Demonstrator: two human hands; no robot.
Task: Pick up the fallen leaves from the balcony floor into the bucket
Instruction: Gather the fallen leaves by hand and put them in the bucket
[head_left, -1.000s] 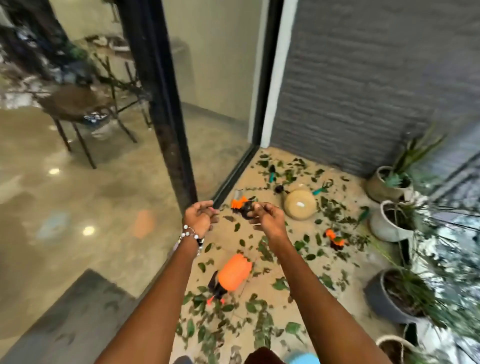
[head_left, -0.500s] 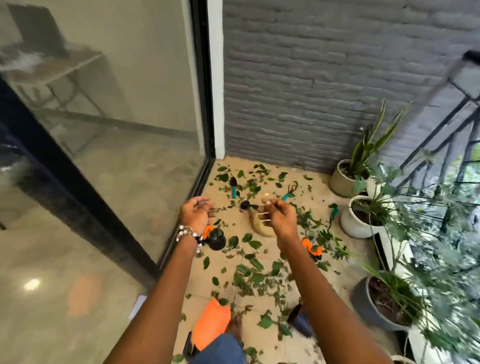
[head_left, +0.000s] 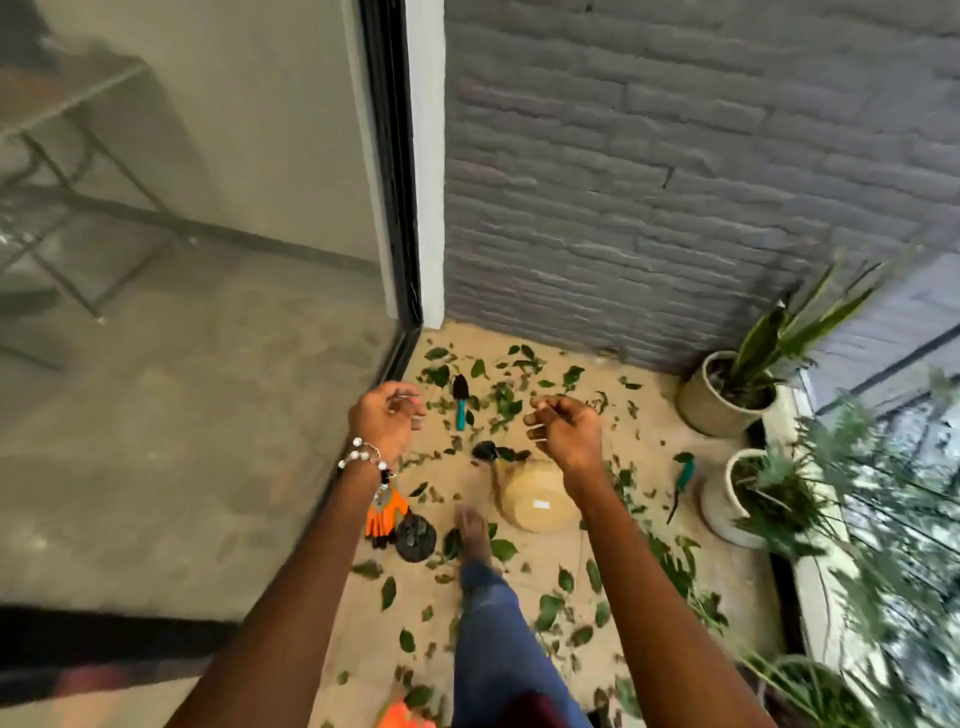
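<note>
Green fallen leaves (head_left: 501, 400) lie scattered over the tan balcony floor (head_left: 618, 426), with more leaves (head_left: 550, 608) nearer me. A beige round bucket (head_left: 540, 501) lies on the floor among them, just below my right forearm. My left hand (head_left: 387, 415) and my right hand (head_left: 563, 428) are both raised above the floor. Their fingers are loosely curled and I see nothing in either. My bare foot (head_left: 472, 525) stands between a small black pot (head_left: 415, 538) and the bucket.
A glass sliding door (head_left: 208, 312) runs along the left and a grey brick wall (head_left: 675, 182) closes the back. Potted plants (head_left: 727, 395) line the right side. A teal trowel (head_left: 460, 402), orange gloves (head_left: 387, 512) and another teal tool (head_left: 683, 478) lie on the floor.
I have stepped forward onto the balcony, so the bucket and leaves are closer and the orange object has dropped to the bottom edge. My hands have spread slightly apart.
</note>
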